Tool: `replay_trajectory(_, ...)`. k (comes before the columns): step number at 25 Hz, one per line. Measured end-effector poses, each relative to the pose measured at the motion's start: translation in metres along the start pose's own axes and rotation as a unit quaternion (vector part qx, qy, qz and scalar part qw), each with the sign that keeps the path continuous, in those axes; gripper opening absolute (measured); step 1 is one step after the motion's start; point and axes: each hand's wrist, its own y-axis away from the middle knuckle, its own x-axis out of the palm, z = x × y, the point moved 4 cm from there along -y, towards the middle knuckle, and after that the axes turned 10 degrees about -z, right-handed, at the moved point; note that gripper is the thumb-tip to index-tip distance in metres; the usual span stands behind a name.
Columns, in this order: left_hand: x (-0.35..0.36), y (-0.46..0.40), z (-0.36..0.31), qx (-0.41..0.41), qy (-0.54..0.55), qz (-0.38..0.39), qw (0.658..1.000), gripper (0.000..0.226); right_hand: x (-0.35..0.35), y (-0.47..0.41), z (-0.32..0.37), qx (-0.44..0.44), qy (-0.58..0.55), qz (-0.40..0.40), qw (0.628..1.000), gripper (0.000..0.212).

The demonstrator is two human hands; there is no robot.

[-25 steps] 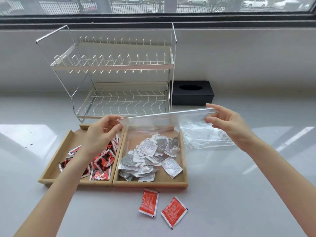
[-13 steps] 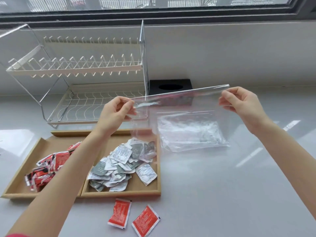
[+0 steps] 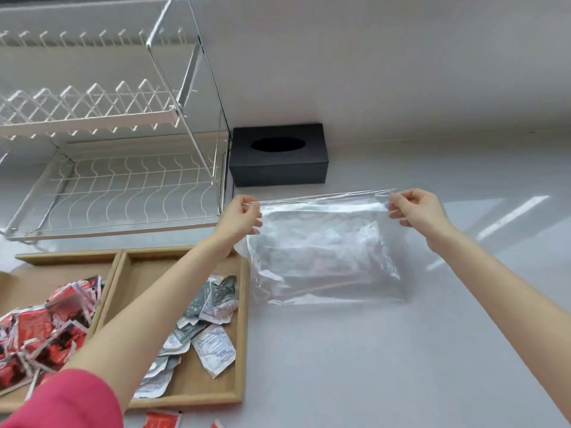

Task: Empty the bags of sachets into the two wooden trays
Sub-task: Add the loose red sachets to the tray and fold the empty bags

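Two trays [image 3: 244, 304] sit left, red sachets [image 3: 46, 329] in one, grey sachets [image 3: 213, 344] in the other. A rack [image 3: 123, 186] and black box [image 3: 279, 156] stand behind. The left hand [image 3: 241, 216] and right hand [image 3: 415, 210] pinch a clear bag [image 3: 324, 251] by its top corners, stretched sideways, perhaps over another bag.

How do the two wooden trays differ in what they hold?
The left tray holds red sachets piled together; the right tray holds white and grey sachets, partly hidden under the left forearm. The left tray is cut off by the picture's edge; the right tray shows nearly whole. Both are shallow wooden trays set side by side.
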Motion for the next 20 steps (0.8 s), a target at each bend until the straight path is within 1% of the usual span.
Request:
replay_trajectory(2, 0.013, -0.011, 0.009, -0.030, -0.034, 0.007, 0.999, 0.035, 0.010, -0.014, -0.013, 0.010, 0.028, -0.003, 1.000, 0.014)
replay_trajectory(4, 0.020, -0.017, 0.014, -0.022, -0.103, -0.004, 0.994, 0.040, 0.019, -0.024, -0.022, 0.009, 0.062, -0.006, 0.998, 0.008)
replay_trajectory(5, 0.022, -0.019, 0.015, -0.010, -0.135, -0.009, 0.991, 0.042, 0.022, -0.028, -0.026, 0.008, 0.078, -0.009, 0.997, 0.009)
replay_trajectory(7, 0.024, -0.022, 0.017, 0.001, -0.162, -0.015, 0.987, 0.043, 0.027, -0.033, -0.032, 0.007, 0.109, -0.012, 0.994, 0.018)
replay_trajectory(9, 0.025, -0.024, 0.018, -0.006, -0.150, -0.020, 0.988, 0.044, 0.032, -0.036, -0.036, 0.005, 0.135, -0.012, 0.991, 0.027)
replay_trajectory(12, 0.026, -0.026, 0.019, -0.002, -0.159, -0.030, 0.987, 0.046, 0.035, -0.037, -0.039, -0.002, 0.166, -0.010, 0.986, 0.033)
replay_trajectory(14, 0.027, -0.024, 0.018, 0.009, -0.172, -0.021, 0.985, 0.048, 0.035, -0.035, -0.035, -0.013, 0.191, -0.008, 0.981, 0.039)
replay_trajectory(17, 0.025, -0.017, 0.015, 0.039, -0.186, -0.001, 0.982, 0.052, 0.035, -0.026, -0.024, -0.063, 0.249, -0.007, 0.967, 0.049)
replay_trajectory(20, 0.018, -0.005, 0.006, 0.101, -0.231, 0.020, 0.968, 0.052, 0.038, -0.007, -0.008, -0.127, 0.306, 0.029, 0.943, 0.054)
